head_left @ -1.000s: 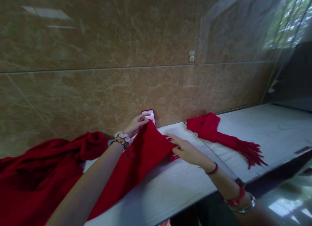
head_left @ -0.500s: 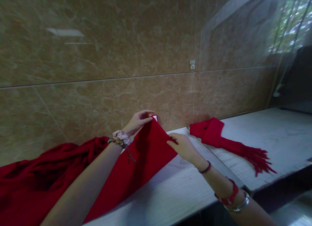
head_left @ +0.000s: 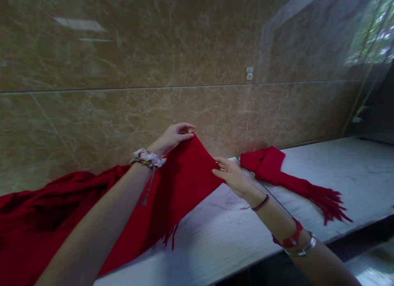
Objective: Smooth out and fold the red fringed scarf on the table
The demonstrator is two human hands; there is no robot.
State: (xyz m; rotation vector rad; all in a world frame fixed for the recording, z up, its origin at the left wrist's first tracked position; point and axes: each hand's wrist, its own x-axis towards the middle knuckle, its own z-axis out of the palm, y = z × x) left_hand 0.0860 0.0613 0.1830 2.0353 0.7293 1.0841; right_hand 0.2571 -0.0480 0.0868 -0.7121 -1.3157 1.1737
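A long red scarf [head_left: 181, 183] stretches from a heap at the left across the pale table [head_left: 234, 236]. My left hand [head_left: 174, 136] pinches the scarf's far upper corner and holds it up off the table, near the brown marble wall. My right hand [head_left: 232, 175] grips the near corner of the same folded edge. Between my hands the cloth hangs taut, and its fringe [head_left: 169, 234] dangles below onto the table. Both wrists carry bracelets.
A second red scarf [head_left: 271, 167], folded with its fringe spread to the right, lies on the table right of my right hand. A heap of red cloth [head_left: 40, 220] fills the left. The table's front edge runs along the bottom right.
Both hands have closed on the scarf's end and lifted it off the table. The fringe that lay by my right hand now hangs underneath. The phone against the wall is hidden behind the cloth.
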